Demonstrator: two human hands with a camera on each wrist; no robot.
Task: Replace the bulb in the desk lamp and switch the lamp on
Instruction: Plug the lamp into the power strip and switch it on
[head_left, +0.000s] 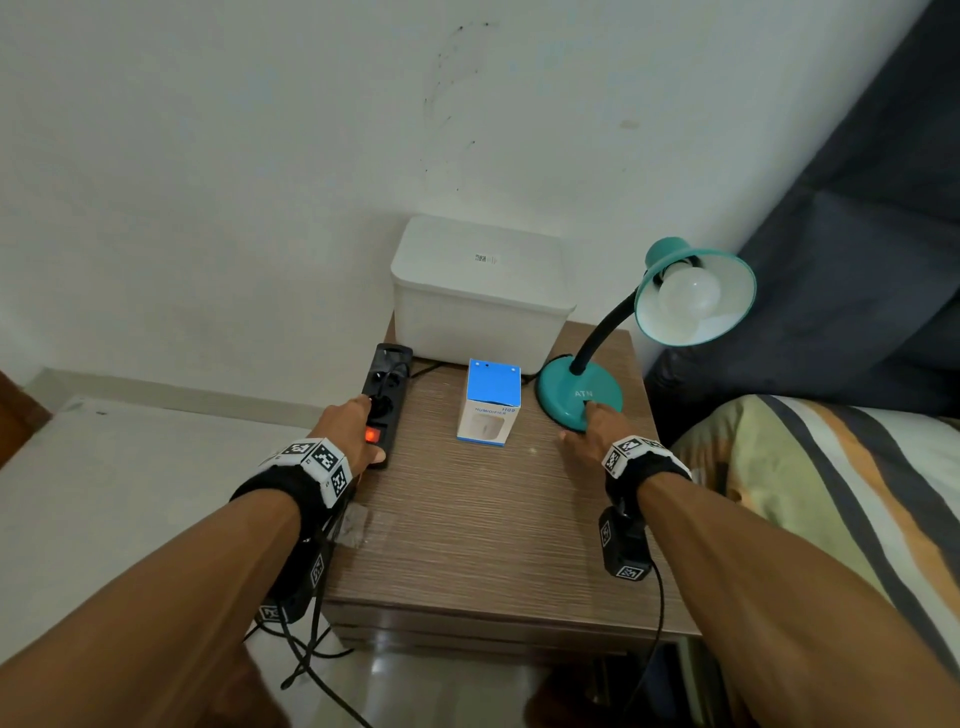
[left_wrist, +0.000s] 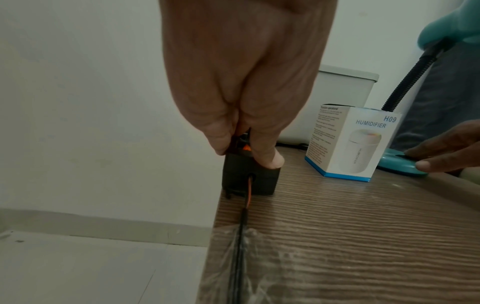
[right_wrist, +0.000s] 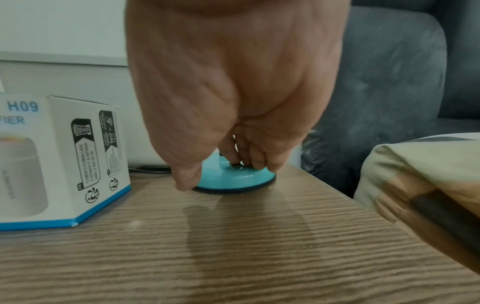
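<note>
While the left hand (head_left: 347, 426) grips the power strip (head_left: 385, 400), right hand (head_left: 589, 436) fingers press the lamp base (head_left: 563, 397).

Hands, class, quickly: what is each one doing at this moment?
Left hand: holds the black power strip, fingers and thumb at its sides.
Right hand: open, fingers resting on the teal lamp base, holding nothing.

Both bare forearms reached forward, each wrist banded with a marker cuff. The left hand (head_left: 349, 426) lay palm down, thumb and fingers pinched together. The right hand (head_left: 587, 434) lay palm down, fingertips (right_wrist: 255, 162) pressing downward.
</note>
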